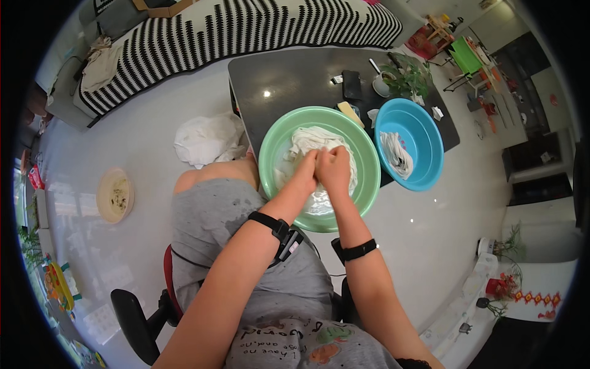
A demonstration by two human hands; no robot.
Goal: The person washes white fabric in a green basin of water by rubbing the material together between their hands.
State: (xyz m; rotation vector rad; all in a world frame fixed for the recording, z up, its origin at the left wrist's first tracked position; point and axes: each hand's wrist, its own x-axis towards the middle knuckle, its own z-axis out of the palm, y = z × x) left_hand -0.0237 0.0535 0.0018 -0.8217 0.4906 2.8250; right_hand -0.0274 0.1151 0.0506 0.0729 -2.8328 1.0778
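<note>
Both my hands are together over a round green plastic basin (268, 147) that stands at the front edge of the dark table. My left hand (309, 169) and my right hand (333, 168) meet at the knuckles, gripping a wet white cloth (318, 135) between them. The cloth lies bunched in the basin, around and under my fingers; its gripped part is mostly hidden. Shiny water (320, 204) shows in the near part of the basin. Right beside it is a blue plastic basin (417, 133), holding a twisted white cloth (395, 155) against its left side.
On the dark table (286, 78) are a yellow bar (351, 114), a black phone-like object (351, 85) and a potted plant (405, 78). White fabric (209, 139) lies on the floor at left, with a cream basin (115, 196) farther off. A chair armrest (133, 323) is beside me.
</note>
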